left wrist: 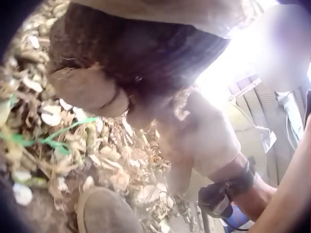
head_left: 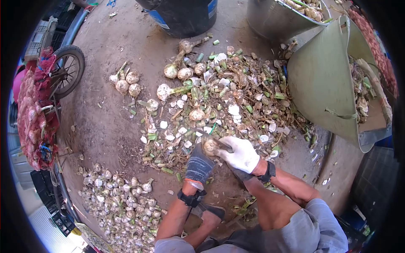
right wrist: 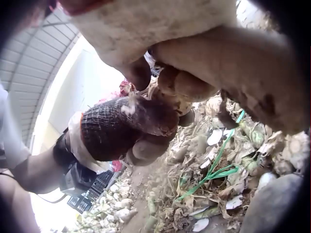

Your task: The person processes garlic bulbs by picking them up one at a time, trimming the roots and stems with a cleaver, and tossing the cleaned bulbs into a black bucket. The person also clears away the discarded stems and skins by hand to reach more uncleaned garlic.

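My left hand [head_left: 200, 163], in a dark grey striped glove, grips a garlic bulb [head_left: 209, 147] low over the ground in the head view. Right beside it, my right hand [head_left: 240, 154], in a white glove, has its fingers curled round a dark, narrow blade [head_left: 225, 146] held against the bulb. Most of this tool is hidden by the glove. In the right wrist view the dark-gloved left hand [right wrist: 126, 127] faces the right hand's pale glove [right wrist: 194, 41]. From the left wrist, the dark glove [left wrist: 136, 48] fills the top, blurred.
Stem cuttings and dry skins [head_left: 249, 92] cover the ground ahead. Garlic bulbs with stems [head_left: 170, 71] lie at their far edge. Trimmed bulbs [head_left: 122, 202] are heaped at lower left. A black bucket [head_left: 181, 17], a grey bucket [head_left: 270, 19] and a green tub [head_left: 316, 80] stand beyond.
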`<state>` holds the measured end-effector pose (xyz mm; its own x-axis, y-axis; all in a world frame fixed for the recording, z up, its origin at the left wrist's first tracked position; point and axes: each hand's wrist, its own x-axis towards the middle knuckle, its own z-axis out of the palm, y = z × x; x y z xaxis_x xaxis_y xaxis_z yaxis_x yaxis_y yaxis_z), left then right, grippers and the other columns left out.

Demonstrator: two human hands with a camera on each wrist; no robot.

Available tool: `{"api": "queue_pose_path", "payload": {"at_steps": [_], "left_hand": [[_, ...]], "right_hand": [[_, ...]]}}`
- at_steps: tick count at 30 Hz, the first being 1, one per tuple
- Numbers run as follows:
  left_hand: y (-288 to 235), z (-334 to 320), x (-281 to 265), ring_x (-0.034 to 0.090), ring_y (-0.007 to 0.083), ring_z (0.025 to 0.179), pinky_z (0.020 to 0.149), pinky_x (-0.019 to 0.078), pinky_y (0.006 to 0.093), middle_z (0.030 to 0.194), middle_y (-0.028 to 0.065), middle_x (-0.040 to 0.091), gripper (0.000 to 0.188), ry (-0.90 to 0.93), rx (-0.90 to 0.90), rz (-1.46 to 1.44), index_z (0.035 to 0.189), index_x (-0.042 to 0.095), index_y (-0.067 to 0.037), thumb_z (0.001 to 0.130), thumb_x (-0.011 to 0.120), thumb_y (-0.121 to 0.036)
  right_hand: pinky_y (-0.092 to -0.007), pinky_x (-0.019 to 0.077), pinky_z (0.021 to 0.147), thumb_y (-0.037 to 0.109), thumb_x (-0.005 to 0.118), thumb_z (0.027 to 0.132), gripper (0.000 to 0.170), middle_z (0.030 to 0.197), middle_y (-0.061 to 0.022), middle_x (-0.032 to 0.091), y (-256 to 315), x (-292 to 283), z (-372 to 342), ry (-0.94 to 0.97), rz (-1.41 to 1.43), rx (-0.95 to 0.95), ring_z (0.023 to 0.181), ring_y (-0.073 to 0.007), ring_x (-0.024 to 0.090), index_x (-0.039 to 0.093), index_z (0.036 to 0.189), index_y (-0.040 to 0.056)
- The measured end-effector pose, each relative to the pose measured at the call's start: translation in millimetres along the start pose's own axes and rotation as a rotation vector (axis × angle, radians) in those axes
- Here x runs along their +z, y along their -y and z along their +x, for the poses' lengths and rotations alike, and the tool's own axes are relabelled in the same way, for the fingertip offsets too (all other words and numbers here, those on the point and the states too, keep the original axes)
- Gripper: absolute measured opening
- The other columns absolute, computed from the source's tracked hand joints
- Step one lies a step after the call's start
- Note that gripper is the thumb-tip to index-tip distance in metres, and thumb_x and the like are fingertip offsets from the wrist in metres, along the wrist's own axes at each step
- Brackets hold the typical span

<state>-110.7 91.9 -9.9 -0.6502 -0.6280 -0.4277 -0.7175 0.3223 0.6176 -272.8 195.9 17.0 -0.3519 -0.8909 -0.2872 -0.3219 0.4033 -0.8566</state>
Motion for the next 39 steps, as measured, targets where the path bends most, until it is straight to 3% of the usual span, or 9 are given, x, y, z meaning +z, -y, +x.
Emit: {"api": "queue_pose_path", "payload": {"at_steps": [7,10,14,18,21,23,25,28,39], "left_hand": [[44.9,-12.2,19.5,0.068,0.0327,0.097,0.088,0.0541,0.0396,0.107,0.0182,0.070,0.040,0.148,0.005,-0.268,0.118,0.062,0.003,0.084,0.074,-0.014],[49.9,-23.2,20.8,0.071,0.0263,0.096,0.080,0.0562,0.0354,0.114,0.0132,0.071,0.054,0.009,0.468,-0.008,0.134,0.056,-0.001,0.088,0.075,-0.023],[13.1,-57.9,-36.1,0.041,0.0036,0.053,0.040,0.0277,0.0220,0.074,-0.0079,0.054,0.062,0.069,-0.414,-1.421,0.126,0.056,-0.007,0.093,0.063,-0.059],[79.6,-56.9,-121.6,0.042,0.0069,0.055,0.044,0.0376,0.0262,0.064,-0.0074,0.043,0.028,-0.491,0.079,-1.905,0.108,0.055,-0.007,0.098,0.067,-0.031],[44.8,-34.5,-124.4,0.048,0.0093,0.059,0.049,0.0438,0.0256,0.072,-0.0031,0.050,0.034,-0.640,-0.042,-1.914,0.115,0.057,-0.006,0.099,0.065,-0.034],[3.5,-0.9,-102.9,0.057,0.0123,0.069,0.057,0.0500,0.0248,0.086,0.0007,0.057,0.037,-0.542,-0.322,-1.161,0.123,0.057,-0.007,0.098,0.066,-0.032],[50.1,65.5,-50.6,0.066,0.0200,0.088,0.068,0.0522,0.0302,0.099,0.0099,0.066,0.045,-0.431,0.152,-0.537,0.131,0.058,-0.004,0.092,0.072,-0.022],[3.6,122.8,-17.0,0.069,0.0340,0.090,0.078,0.0549,0.0449,0.100,0.0214,0.069,0.041,-0.317,-0.040,0.316,0.120,0.061,0.003,0.082,0.071,-0.009],[-6.6,61.0,-33.8,0.069,0.0268,0.101,0.091,0.0550,0.0370,0.110,0.0162,0.071,0.061,-0.047,0.005,-0.434,0.121,0.060,0.002,0.071,0.090,-0.018]], "right_hand": [[-0.0458,0.0554,0.063,0.016,0.060,0.087,0.013,0.078,-0.0140,0.065,-4.4,-1.2,-12.2,0.028,-0.354,-0.195,0.075,-0.0353,0.068,0.065,0.097,0.0082],[-0.0456,0.0557,0.060,0.014,0.059,0.086,0.013,0.077,-0.0138,0.065,-28.3,3.7,-9.2,0.048,-0.463,-0.245,0.073,-0.0348,0.068,0.064,0.096,0.0074],[-0.0471,0.0558,0.063,0.015,0.062,0.085,0.012,0.082,-0.0137,0.069,-64.2,-20.7,-5.6,0.021,-0.575,-0.017,0.076,-0.0350,0.069,0.066,0.093,0.0082],[-0.0443,0.0543,0.067,0.016,0.064,0.087,0.015,0.080,-0.0180,0.066,-58.3,-29.6,-20.8,-0.141,-0.400,0.011,0.077,-0.0369,0.069,0.067,0.098,0.0068],[-0.0425,0.0526,0.067,0.024,0.063,0.091,0.024,0.079,-0.0203,0.068,-59.0,-27.0,-15.6,-0.231,0.004,0.363,0.075,-0.0385,0.068,0.065,0.104,0.0038],[-0.0422,0.0525,0.067,0.026,0.064,0.091,0.027,0.080,-0.0207,0.068,-70.3,-16.1,-12.5,-0.235,0.028,0.358,0.074,-0.0378,0.068,0.065,0.106,0.0035],[-0.0411,0.0523,0.068,0.030,0.065,0.089,0.035,0.081,-0.0216,0.068,-65.5,-16.5,-10.6,-0.210,0.095,0.394,0.074,-0.0361,0.068,0.065,0.111,0.0035],[-0.0413,0.0522,0.068,0.030,0.064,0.090,0.034,0.081,-0.0210,0.068,-66.5,-19.5,-11.5,-0.241,0.079,0.329,0.074,-0.0360,0.068,0.066,0.111,0.0041],[-0.0438,0.0547,0.065,0.016,0.058,0.090,0.012,0.078,-0.0154,0.065,-23.2,-19.8,49.1,-0.151,-0.279,-0.161,0.074,-0.0351,0.068,0.066,0.095,0.0081]]}}
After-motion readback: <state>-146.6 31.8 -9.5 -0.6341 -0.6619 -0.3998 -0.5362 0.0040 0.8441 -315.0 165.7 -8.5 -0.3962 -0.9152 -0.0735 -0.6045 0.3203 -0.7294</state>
